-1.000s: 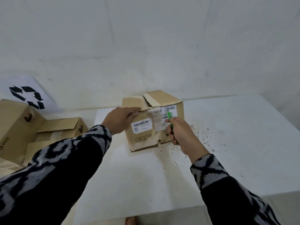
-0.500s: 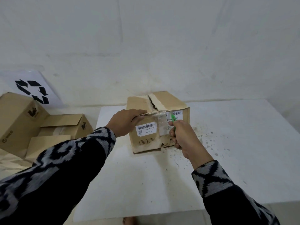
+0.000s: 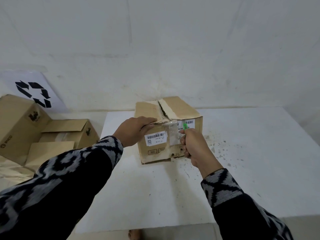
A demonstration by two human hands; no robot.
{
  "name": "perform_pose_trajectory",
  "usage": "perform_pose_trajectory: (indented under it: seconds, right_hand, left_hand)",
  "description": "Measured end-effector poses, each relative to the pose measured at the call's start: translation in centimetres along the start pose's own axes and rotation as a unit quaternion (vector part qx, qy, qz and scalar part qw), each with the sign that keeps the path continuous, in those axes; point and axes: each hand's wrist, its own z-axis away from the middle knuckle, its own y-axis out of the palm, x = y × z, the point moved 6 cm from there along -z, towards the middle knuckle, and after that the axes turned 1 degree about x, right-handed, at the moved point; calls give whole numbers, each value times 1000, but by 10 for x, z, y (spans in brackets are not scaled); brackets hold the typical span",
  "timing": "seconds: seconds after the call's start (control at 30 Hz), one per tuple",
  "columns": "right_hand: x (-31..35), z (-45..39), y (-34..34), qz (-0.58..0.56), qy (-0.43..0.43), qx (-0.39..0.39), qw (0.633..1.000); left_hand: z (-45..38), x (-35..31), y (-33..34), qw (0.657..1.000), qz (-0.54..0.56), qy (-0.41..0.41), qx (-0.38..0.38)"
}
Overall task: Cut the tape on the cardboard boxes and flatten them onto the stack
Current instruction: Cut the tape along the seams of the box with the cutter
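— Cardboard was most of what I had on my feed: one brown cardboard box [image 3: 168,130] sat on the white counter [image 3: 259,161], toward its far edge near the wall. What did you log for the hands?

— I logged the left hand [image 3: 134,131] laid over the box's top near-left edge, fingers bent over the flap and thumb against the front face. The right hand [image 3: 194,146] was curled round a green cutter [image 3: 185,126], held against the front face just beside the clear tape [image 3: 171,130] that ran down from the top seam.

— I saw the top flaps already split along the middle, with a dark gap between them. Two white barcode labels [image 3: 155,138] sat on the front, one either side of the tape.

— And off the counter?

— To the left I noted more cardboard boxes [image 3: 22,125], opened, lying on flattened cardboard. Behind them a white sheet with a black recycling symbol [image 3: 33,93] leaned at the wall. Both sleeves [image 3: 72,179] were black with a grey pattern. Small specks dotted the counter right of the box.
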Motion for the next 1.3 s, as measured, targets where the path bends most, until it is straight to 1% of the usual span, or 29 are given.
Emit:
perform_pose_trajectory:
  seconds: [0.23, 0.5, 0.7, 0.83, 0.93, 1.03, 1.17, 1.23, 1.3]
  right_hand:
    - [2, 9, 6, 18, 21, 38, 999]
    - [-1, 9, 6, 30, 24, 48, 998]
    - [4, 3, 3, 87, 18, 44, 995]
    - [-2, -2, 0, 123, 41, 39, 991]
    - [-8, 4, 5, 137, 39, 58, 988]
    - [-11, 9, 9, 127, 43, 64, 989]
    - [-6, 14, 9, 69, 52, 76, 993]
    - [-11, 17, 2, 109, 46, 70, 991]
    - [-21, 18, -14, 163, 9, 50, 985]
  left_hand:
    - [2, -1, 3, 1000, -2, 1, 4]
    - [9, -4, 10, 1000, -9, 7, 11]
    - [13, -8, 15, 999, -31, 14, 26]
    - [21, -10, 25, 996, -67, 37, 53]
    - [24, -10, 29, 997, -65, 28, 40]
    - [23, -17, 30, 996, -69, 13, 48]
    - [24, -29, 30, 997, -62, 16, 42]
    - [23, -26, 28, 998, -49, 13, 34]
    - [24, -23, 30, 998, -48, 11, 48]
